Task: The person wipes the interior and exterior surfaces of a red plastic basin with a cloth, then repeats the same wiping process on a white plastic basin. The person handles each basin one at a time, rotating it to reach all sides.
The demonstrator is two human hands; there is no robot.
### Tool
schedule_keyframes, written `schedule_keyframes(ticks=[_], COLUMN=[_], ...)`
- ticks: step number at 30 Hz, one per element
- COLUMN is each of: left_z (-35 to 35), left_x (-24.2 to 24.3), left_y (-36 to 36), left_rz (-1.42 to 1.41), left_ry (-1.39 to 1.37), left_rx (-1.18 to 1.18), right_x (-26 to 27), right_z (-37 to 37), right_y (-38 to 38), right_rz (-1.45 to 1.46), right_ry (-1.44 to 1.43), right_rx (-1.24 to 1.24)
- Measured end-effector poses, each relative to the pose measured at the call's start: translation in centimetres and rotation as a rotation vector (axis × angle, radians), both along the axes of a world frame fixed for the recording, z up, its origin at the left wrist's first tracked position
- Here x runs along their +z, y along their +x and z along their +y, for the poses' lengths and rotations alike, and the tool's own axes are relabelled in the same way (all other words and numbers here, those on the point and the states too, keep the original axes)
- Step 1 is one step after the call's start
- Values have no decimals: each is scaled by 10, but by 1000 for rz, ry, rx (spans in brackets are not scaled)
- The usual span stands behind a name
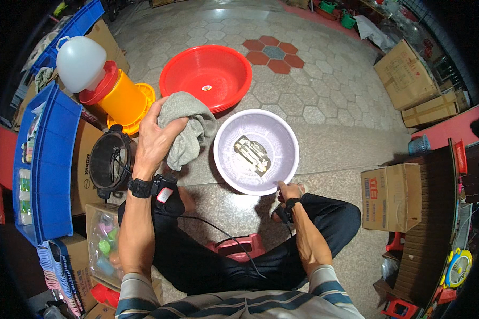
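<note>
My left hand [155, 135] is raised and grips a bunched grey cloth [189, 123], part of which hangs down. Low by my knees, my right hand [290, 191] holds the near right rim of a pale lavender plastic colander basket [227, 159], its thumb at the edge. On the basket's floor shows a dark patch [252, 155] with bright pale streaks; I cannot tell what it is. Just beyond the cloth, a large red plastic basin [179, 85] rests on the paved floor, bearing a small round sticker inside.
To the left stand a yellow and red poultry feeder [123, 95] with a white top, a dark pot [111, 159] and blue crates [56, 163]. Cardboard boxes [391, 197] line the right side. Between my legs is a pink stool [239, 247]; a black cable [223, 229] crosses my lap.
</note>
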State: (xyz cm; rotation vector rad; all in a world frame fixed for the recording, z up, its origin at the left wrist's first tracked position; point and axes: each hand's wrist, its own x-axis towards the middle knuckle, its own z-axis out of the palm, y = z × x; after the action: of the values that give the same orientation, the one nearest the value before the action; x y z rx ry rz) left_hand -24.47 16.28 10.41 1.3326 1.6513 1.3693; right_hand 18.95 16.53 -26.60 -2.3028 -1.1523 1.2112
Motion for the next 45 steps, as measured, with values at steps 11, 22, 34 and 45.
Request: schedule_keyframes(ticks=[11,22,34,45], left_z=[0,-1,3,1], left_x=[4,2,-1,-1], left_y=[3,6,4,4], left_rz=[43,7,100,87], left_ry=[-6,-35,-11,-17], left_rx=[-16,-34,-32,-24], right_x=[102,118,103,128], right_z=[-6,-8,-4,-1], right_y=[-34,-39,-32,-52], right_rz=[19,-38,7,416], right_ry=[-65,-47,-2,56], right_rx=[-101,-69,-96,-395])
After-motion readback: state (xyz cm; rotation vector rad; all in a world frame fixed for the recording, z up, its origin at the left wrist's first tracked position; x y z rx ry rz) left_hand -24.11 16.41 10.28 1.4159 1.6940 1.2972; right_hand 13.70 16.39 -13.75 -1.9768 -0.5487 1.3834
